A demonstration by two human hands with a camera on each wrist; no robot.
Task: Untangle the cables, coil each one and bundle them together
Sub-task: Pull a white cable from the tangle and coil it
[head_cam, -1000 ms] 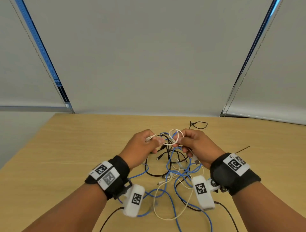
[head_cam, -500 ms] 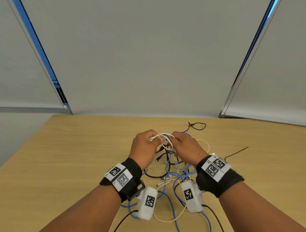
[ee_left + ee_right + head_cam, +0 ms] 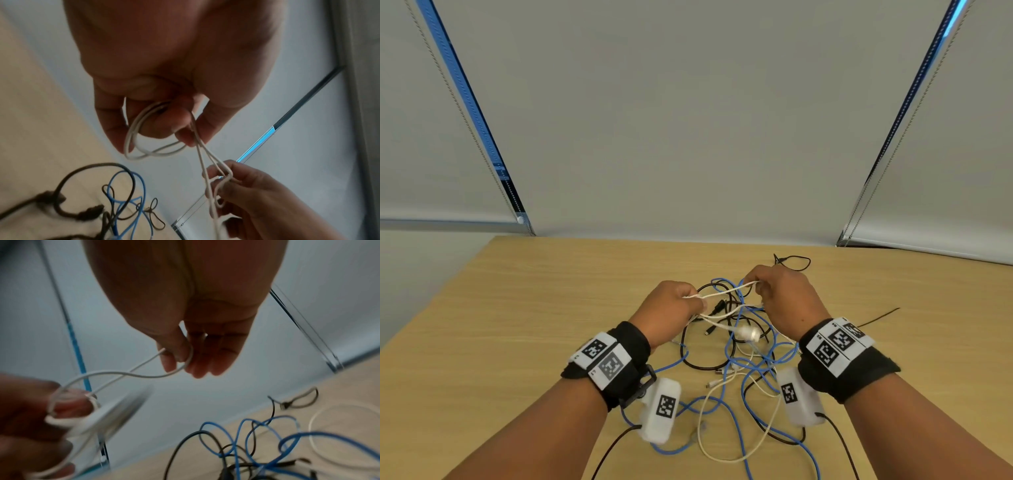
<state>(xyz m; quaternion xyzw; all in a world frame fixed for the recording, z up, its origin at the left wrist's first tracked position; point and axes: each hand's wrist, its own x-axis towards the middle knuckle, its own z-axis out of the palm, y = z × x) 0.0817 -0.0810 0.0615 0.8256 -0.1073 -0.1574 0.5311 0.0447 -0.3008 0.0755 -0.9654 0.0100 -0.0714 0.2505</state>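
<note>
I have the thin white cable [image 3: 726,294] stretched between my hands above the bench [image 3: 524,308]: left hand [image 3: 671,308] pinching small loops, right hand [image 3: 780,294] pinching a bend. It looks light, limp and springy, so I judge gripping at the loops' crossing holds best. The blue cable [image 3: 760,363] and black cable [image 3: 702,363] lie tangled below.

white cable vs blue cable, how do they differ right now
The white cable is lifted off the table, stretched between the left hand and right hand; the blue cable lies on the table, held by neither hand. Part of the white cable is looped into a small coil at the left hand's fingers; the blue cable sprawls in loose, uneven loops. Both still run through the same tangle with black cables.
</note>
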